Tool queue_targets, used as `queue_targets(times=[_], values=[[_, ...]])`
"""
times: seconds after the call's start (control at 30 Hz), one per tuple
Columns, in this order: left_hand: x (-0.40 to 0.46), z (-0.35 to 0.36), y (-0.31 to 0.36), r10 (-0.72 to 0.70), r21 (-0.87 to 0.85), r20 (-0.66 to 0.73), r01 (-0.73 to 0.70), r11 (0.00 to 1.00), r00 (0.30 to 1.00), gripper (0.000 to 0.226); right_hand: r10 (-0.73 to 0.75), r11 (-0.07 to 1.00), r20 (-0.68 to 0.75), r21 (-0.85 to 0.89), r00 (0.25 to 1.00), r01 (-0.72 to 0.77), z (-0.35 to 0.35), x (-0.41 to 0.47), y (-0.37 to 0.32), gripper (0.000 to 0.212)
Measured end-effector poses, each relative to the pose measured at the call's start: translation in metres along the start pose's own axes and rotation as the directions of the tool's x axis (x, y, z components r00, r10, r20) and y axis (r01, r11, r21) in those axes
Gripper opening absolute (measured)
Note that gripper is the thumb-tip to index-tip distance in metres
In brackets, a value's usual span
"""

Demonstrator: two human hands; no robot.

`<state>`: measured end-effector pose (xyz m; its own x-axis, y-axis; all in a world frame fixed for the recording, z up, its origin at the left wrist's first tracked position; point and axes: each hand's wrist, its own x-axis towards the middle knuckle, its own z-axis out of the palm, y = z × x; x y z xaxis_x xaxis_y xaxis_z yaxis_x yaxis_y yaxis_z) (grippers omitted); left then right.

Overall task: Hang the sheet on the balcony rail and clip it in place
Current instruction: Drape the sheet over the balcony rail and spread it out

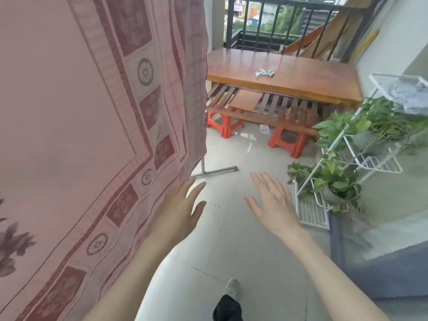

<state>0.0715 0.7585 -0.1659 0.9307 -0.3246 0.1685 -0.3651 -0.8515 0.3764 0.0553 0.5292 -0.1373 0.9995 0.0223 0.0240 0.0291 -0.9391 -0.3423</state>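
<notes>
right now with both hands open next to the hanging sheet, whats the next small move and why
Probably move the left hand a little leftward to take hold of the pink sheet's hanging edge. The sheet already hangs in bunched folds along that edge, the left hand's fingers sit right beside it, and both it and the right hand are open and hold nothing. No clips can be identified in view.

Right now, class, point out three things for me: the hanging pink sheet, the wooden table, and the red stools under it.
pink sheet [69,135]: head view, plain middle of the cloth.
wooden table [301,72]: head view, bare part of its top.
red stools [224,126]: head view, leg of the left stool.
</notes>
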Motion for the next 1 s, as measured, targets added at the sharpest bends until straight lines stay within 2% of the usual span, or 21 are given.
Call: queue_targets(times=[0.13, 0.23, 0.33, 0.57, 0.83, 0.93, 1.0], values=[[0.107, 0.009, 0.021, -0.042, -0.03, -0.02, 0.041, 0.999, 0.999, 0.058, -0.051, 0.999, 0.007, 0.004, 0.999, 0.051, -0.022, 0.093, 0.042, 0.061], [0.171, 0.02, 0.031, -0.051, -0.018, -0.014, 0.051, 0.999, 0.999, 0.059, -0.065, 0.998, 0.001, 0.0, 0.998, 0.065, -0.036, 0.154, 0.07, 0.073], [0.223, 0.035, 0.033, -0.063, -0.006, -0.026, 0.063, 0.998, 0.998, 0.06, -0.069, 0.998, 0.046, 0.008, 0.997, 0.069, -0.042, 0.207, 0.095, 0.059], [0.378, 0.081, 0.022, -0.086, -0.053, -0.002, 0.086, 0.995, 0.996, 0.057, -0.071, 0.997, 0.08, -0.013, 0.994, 0.072, -0.049, 0.348, 0.161, 0.058], [0.587, 0.128, 0.019, -0.093, -0.09, 0.055, 0.098, 0.991, 0.994, 0.05, -0.018, 1.0, 0.078, -0.005, 0.997, 0.019, -0.082, 0.544, 0.244, 0.057], [0.658, 0.133, 0.028, -0.057, -0.069, 0.045, 0.06, 0.996, 0.997, 0.059, 0.048, 0.998, 0.026, 0.037, 0.999, -0.049, -0.102, 0.6, 0.279, 0.057], [0.703, 0.141, 0.03, -0.053, -0.057, 0.074, 0.058, 0.997, 0.996, 0.057, 0.086, 0.995, 0.031, 0.056, 0.996, -0.087, -0.109, 0.638, 0.302, 0.056]])
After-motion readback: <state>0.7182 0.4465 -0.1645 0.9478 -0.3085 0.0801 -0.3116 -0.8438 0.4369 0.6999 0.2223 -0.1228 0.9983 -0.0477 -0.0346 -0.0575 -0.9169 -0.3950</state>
